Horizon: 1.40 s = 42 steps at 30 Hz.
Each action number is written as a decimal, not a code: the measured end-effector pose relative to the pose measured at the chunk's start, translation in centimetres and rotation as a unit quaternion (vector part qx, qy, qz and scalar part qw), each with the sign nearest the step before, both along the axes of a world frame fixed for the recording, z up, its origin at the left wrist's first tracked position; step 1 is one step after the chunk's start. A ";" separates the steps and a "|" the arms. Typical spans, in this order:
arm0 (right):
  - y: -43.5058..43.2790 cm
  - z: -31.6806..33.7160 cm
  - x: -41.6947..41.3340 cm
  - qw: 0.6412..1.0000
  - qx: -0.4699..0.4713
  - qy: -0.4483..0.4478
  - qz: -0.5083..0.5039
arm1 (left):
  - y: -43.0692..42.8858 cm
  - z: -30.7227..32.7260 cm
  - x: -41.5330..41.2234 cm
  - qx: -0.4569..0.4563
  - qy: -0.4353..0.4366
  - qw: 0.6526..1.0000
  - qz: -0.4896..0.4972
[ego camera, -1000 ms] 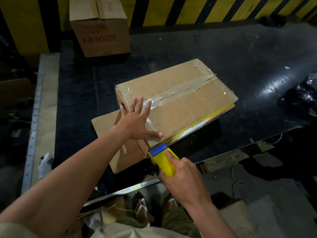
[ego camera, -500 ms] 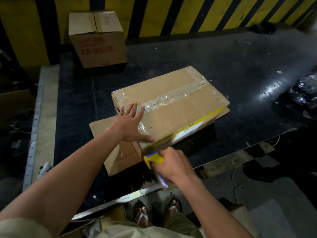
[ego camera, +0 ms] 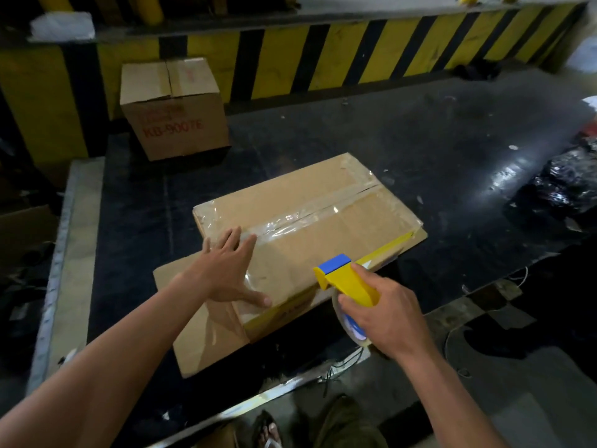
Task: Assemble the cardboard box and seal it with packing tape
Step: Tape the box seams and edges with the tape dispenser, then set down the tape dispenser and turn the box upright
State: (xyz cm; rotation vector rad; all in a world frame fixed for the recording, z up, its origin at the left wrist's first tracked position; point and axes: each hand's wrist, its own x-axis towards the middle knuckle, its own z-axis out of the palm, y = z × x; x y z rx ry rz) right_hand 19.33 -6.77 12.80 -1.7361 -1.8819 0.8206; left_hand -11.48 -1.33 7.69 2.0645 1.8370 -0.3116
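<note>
Your open left hand [ego camera: 226, 273] pins the light, flimsy-looking box [ego camera: 349, 240] beside its seam [ego camera: 323, 212]; your right hand [ego camera: 387, 318] grips the tape dispenser [ego camera: 349, 281].

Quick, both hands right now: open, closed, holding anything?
Left hand: open, flat on the cardboard box.
Right hand: gripping the yellow tape dispenser.

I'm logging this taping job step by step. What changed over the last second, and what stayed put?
The right hand, gripping the yellow tape dispenser, moved from the near left corner of the cardboard box, just under the left thumb, rightward along the near edge. The left hand stayed pressed flat on the box's left end. Nothing was let go.
</note>
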 end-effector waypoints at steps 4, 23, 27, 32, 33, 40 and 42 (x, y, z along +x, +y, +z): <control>2.6 0.4 2.6 1.000 0.026 0.002 -0.017 | 2.1 1.3 4.6 0.054 -0.033 0.996 0.064; 19.5 -5.2 21.6 0.973 -0.051 0.087 -0.209 | 16.4 -4.7 28.8 0.128 -0.007 0.990 0.057; 22.9 -9.8 24.5 0.953 -0.125 0.122 -0.248 | 16.5 -4.6 27.8 0.131 0.003 0.990 0.049; 25.0 -14.5 27.1 0.943 -0.174 0.140 -0.245 | 16.3 -4.7 26.3 0.136 -0.009 0.989 0.053; 25.3 -15.1 27.5 0.944 -0.180 0.142 -0.237 | 16.2 -4.6 25.9 0.138 -0.008 0.989 0.055; 28.2 -16.5 29.0 0.979 -0.121 -0.028 -0.161 | 16.2 -4.1 26.9 0.162 -0.041 0.977 0.130; 27.9 -16.1 28.7 0.982 -0.091 -0.095 -0.135 | 16.3 -4.6 26.9 0.145 -0.024 0.981 0.130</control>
